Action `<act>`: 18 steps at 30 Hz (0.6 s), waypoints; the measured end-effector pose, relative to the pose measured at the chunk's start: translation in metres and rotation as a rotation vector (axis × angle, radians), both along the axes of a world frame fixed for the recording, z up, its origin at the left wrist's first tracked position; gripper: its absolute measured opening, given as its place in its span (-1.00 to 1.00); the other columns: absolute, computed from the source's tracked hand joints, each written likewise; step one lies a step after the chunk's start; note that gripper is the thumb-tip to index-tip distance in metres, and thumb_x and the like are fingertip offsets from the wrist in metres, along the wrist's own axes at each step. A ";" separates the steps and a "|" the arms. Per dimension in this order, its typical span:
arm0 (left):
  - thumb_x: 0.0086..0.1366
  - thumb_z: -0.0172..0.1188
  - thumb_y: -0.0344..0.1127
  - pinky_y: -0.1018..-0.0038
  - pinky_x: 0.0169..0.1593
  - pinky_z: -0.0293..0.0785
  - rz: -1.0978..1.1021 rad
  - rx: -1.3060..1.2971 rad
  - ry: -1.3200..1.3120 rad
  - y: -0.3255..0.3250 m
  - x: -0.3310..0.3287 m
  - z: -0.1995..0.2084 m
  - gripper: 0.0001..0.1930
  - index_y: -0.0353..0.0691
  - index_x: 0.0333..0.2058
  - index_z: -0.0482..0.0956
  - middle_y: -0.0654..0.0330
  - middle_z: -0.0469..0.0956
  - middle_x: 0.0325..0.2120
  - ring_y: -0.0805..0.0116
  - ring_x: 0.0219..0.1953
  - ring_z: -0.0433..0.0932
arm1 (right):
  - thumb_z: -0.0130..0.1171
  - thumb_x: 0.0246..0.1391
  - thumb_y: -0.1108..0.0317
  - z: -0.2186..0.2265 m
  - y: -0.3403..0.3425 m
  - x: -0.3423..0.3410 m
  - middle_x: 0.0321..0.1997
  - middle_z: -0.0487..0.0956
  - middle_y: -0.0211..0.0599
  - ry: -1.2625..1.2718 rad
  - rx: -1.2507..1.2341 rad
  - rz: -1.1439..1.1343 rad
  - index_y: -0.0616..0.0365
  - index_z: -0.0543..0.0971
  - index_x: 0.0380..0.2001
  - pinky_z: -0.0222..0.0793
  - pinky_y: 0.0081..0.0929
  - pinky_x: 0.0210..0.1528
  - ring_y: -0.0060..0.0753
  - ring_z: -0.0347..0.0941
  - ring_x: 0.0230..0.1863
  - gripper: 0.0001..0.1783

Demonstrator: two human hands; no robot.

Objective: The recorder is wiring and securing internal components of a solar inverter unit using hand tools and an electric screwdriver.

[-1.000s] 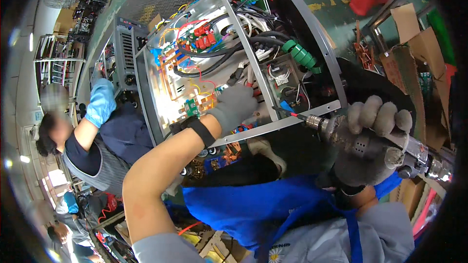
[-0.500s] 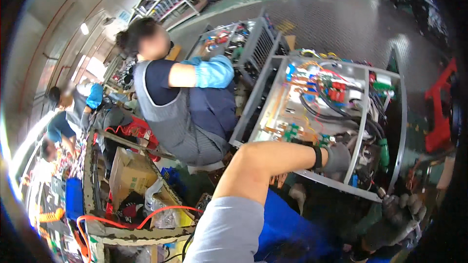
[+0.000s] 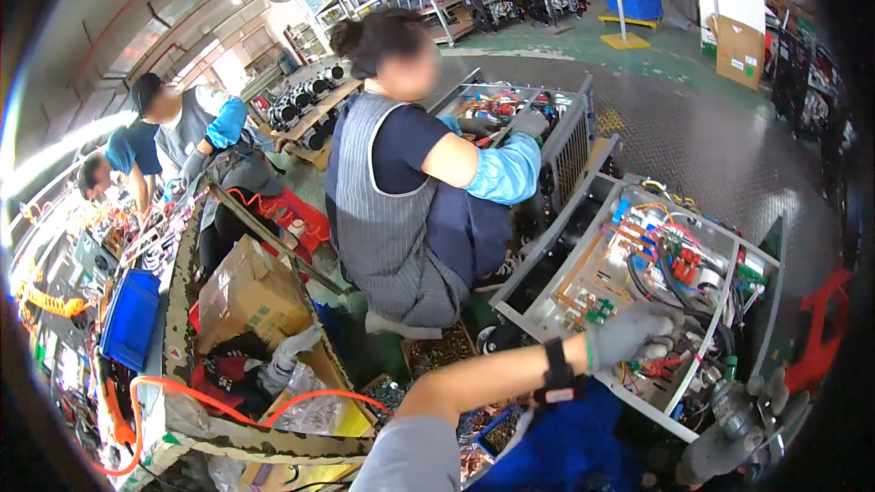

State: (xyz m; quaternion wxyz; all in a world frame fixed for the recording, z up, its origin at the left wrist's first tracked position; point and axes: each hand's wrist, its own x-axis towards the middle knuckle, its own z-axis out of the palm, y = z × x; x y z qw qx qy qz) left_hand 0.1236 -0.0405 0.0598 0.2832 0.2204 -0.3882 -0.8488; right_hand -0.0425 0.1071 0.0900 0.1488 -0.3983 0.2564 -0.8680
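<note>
My left hand [image 3: 631,339], in a grey glove with a dark band at the wrist, reaches over the near side of an open metal cabinet [image 3: 597,260]. Its fingers are curled among the wiring, and what they grip, if anything, is hidden. Just below the fingertips shows a small red part [image 3: 660,366]. At the cabinet's near right corner is my right hand [image 3: 729,437], also gloved in grey. Its fingers bend round a dark, roundish thing too dim to name. Inside the cabinet are copper bars, thick black cables [image 3: 652,281], red parts and green blocks.
A person [image 3: 401,182] in a striped apron and blue sleeves crouches at a second open cabinet [image 3: 570,132]. To my left, a worn cart [image 3: 273,442] holds a cardboard box [image 3: 246,296], with an orange hose across it. A red frame [image 3: 820,333] stands at the right.
My view has swung left and up, so everything appears shifted right. My left hand has risen slightly over the cabinet's near side, fingers still curled. My right hand stays by the corner.
</note>
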 end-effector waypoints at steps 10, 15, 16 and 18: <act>0.28 0.06 -0.08 0.79 -0.47 0.33 0.086 0.150 0.076 0.011 0.034 0.005 -0.60 -0.25 -0.05 0.39 0.33 0.48 -0.40 0.69 -0.49 0.38 | 0.08 0.08 0.24 0.039 -0.025 0.052 -0.09 0.43 -0.38 -0.025 -0.138 0.352 -0.21 0.23 0.15 0.39 -0.13 -0.35 -0.14 0.31 -0.14 -0.46; 0.29 0.05 -0.06 0.80 -0.54 0.28 0.022 0.177 0.201 0.004 0.041 -0.005 -0.63 -0.21 -0.09 0.39 0.38 0.44 -0.46 0.71 -0.51 0.34 | 0.03 0.11 0.21 0.024 -0.033 0.040 -0.04 0.44 -0.42 -0.045 -0.209 0.449 -0.20 0.27 0.12 0.39 -0.09 -0.30 -0.14 0.31 -0.10 -0.52; 0.29 0.05 -0.06 0.80 -0.54 0.28 0.015 0.184 0.201 0.003 0.041 -0.003 -0.63 -0.21 -0.09 0.39 0.38 0.44 -0.46 0.71 -0.51 0.34 | -0.02 0.13 0.18 0.026 -0.035 0.042 -0.01 0.45 -0.41 -0.051 -0.210 0.412 -0.19 0.29 0.11 0.38 -0.08 -0.27 -0.15 0.32 -0.10 -0.55; 0.29 0.03 -0.05 0.79 -0.56 0.27 0.039 0.235 0.218 0.003 0.046 0.002 -0.63 -0.20 -0.08 0.39 0.38 0.43 -0.46 0.70 -0.52 0.35 | -0.12 0.17 0.10 0.025 -0.038 0.043 0.05 0.45 -0.33 -0.088 -0.220 0.445 -0.15 0.34 0.07 0.32 -0.02 -0.15 -0.16 0.33 -0.08 -0.60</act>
